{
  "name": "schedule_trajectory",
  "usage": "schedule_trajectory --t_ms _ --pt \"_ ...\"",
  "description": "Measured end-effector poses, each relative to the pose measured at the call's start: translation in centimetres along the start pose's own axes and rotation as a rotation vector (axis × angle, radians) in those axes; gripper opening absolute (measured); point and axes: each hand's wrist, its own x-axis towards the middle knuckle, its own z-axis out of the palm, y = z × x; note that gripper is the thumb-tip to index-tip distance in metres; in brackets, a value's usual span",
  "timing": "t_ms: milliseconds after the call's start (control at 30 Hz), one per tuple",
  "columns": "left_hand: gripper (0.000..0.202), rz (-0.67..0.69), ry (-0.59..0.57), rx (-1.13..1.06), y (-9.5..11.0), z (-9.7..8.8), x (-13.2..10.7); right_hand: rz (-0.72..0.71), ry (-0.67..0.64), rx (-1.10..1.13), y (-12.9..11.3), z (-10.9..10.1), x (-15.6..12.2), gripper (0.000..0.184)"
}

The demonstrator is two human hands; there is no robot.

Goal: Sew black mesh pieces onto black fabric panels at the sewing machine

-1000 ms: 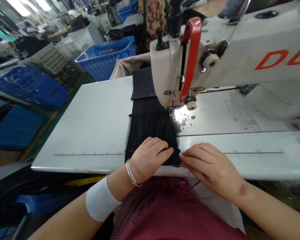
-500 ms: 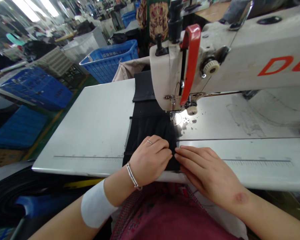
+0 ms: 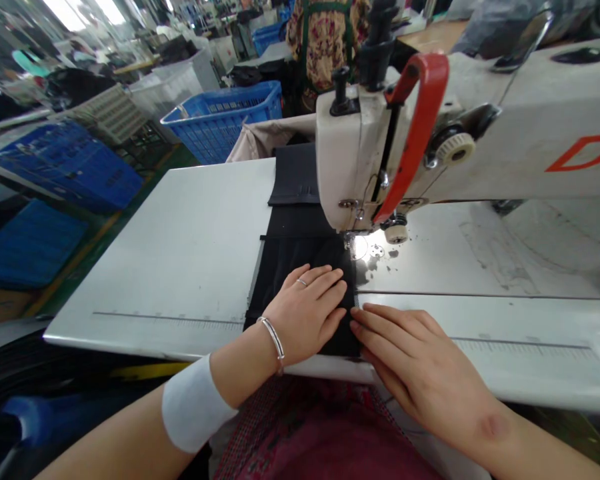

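A strip of black fabric (image 3: 293, 243) lies on the white sewing table (image 3: 180, 253) and runs back under the head of the white sewing machine (image 3: 430, 147). My left hand (image 3: 307, 310) rests flat on the near end of the fabric, fingers stretched out and pointing toward the needle. A ring and a silver bracelet show on it. My right hand (image 3: 410, 357) lies flat beside it, fingertips touching the fabric's right edge at the table's front. The lit needle area (image 3: 357, 245) is just beyond my left fingertips.
A red lever (image 3: 415, 127) curves down the machine head. Blue plastic crates (image 3: 220, 120) and stacked blue bins (image 3: 65, 167) stand behind and to the left of the table. A person in a floral top (image 3: 325, 33) stands at the back. Printed ruler marks (image 3: 170, 319) run along the table front.
My left hand has gone from curled fingers to lying flat and has slid slightly forward on the fabric. My right hand's fingertips stay at the fabric edge. The view has shifted left and closer.
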Motion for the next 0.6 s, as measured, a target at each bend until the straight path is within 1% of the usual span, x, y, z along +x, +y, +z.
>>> schedule_trajectory --t_ms 267,600 --pt "0.034 0.013 0.016 -0.009 -0.3 0.1 0.2 0.004 -0.007 0.0 -0.2 -0.3 0.4 0.039" --pt "0.033 0.029 0.051 -0.01 -1.7 0.3 1.7 0.022 0.023 -0.026 0.7 -0.3 1.6 0.038"
